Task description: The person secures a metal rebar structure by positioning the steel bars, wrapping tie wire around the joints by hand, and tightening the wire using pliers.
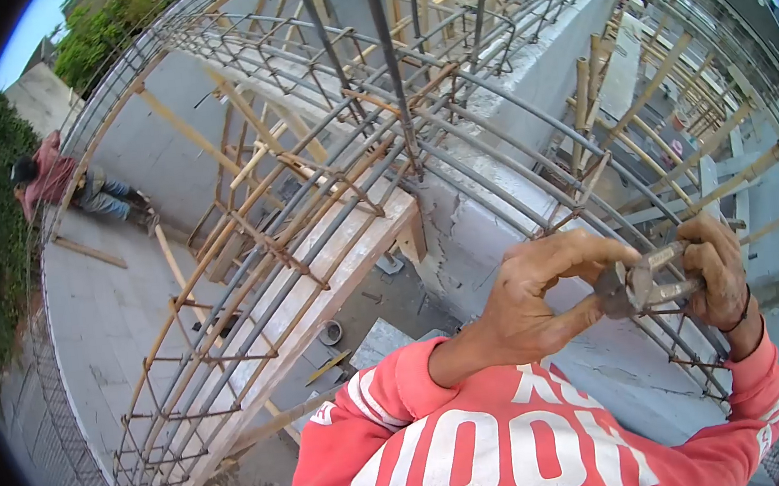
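Observation:
A pair of metal pincers (639, 289) with a rounded head lies between my two hands, over the rebar cage on the right. My right hand (717, 273) is wrapped round its two handles. The fingertips of my left hand (551, 290) curl at the head of the pincers, thumb below and forefinger above; whether they pinch something small there is hidden. Just beyond my hands, long steel bars with bent stirrups (583, 187) run along the top of the wall.
Rebar cages (297, 224) cross at upright bars (396, 81). A concrete beam (293, 319) runs lower left. Wooden props (253, 115) stand behind. Another person (70, 182) leans by the far left wall. A bucket (330, 333) sits on the floor below.

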